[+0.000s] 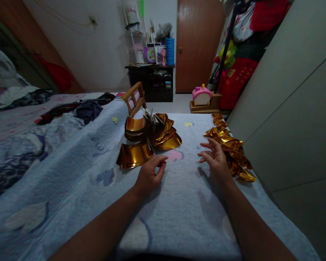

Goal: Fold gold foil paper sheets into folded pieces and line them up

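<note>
Curved sheets of shiny gold foil paper [137, 154] lie in a loose, fanned stack on the blue bedspread. My left hand [151, 173] is just in front of this stack, fingers loosely curled and thumb a little apart, with nothing visible in it. To the right, my right hand [216, 161] hovers over the bedspread with its fingers spread and empty. Beside it, along the bed's right edge, runs a row of crumpled, folded gold foil pieces [229, 145]; my hand and wrist hide part of them.
The bedspread [184, 203] has heart patterns and rises in a fold on the left. A wooden bed rail [136, 98] stands behind the stack. Clothes [89, 110] lie on the left. A pink toy [201, 96] sits past the far edge; a pale cabinet [296, 108] borders the right.
</note>
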`<action>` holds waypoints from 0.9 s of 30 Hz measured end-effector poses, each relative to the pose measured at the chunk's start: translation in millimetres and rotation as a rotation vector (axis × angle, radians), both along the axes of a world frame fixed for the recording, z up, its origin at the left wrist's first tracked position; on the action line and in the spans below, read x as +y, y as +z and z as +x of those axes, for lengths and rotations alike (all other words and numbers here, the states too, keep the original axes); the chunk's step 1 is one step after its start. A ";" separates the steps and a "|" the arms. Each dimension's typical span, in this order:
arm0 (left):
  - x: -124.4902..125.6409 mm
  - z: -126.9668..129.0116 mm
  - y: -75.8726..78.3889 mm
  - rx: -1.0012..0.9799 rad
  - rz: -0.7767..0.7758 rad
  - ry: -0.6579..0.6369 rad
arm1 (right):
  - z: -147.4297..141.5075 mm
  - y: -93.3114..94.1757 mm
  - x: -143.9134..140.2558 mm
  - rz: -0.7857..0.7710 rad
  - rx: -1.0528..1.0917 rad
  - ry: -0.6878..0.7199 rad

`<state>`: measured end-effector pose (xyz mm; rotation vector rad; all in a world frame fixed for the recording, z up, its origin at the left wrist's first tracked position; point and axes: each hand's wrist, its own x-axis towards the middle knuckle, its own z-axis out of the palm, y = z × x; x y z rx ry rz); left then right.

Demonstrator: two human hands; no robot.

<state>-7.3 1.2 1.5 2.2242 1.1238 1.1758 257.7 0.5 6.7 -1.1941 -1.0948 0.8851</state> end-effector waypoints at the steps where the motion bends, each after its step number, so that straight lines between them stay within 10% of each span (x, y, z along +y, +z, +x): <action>1: -0.2 -0.7 1.7 0.017 0.055 0.018 | -2.3 -1.4 -0.8 -0.022 -0.036 0.037; 11: 18.7 -19.5 2.1 0.212 0.223 0.465 | -3.7 -6.1 -0.8 -0.110 -0.199 0.139; 18: 34.6 -33.1 -26.6 0.387 0.025 0.456 | -4.6 -10.5 1.2 -0.124 -0.281 0.147; 27: 35.4 -31.1 -10.6 0.701 -0.150 0.481 | -3.2 -14.2 1.6 -0.109 -0.316 0.153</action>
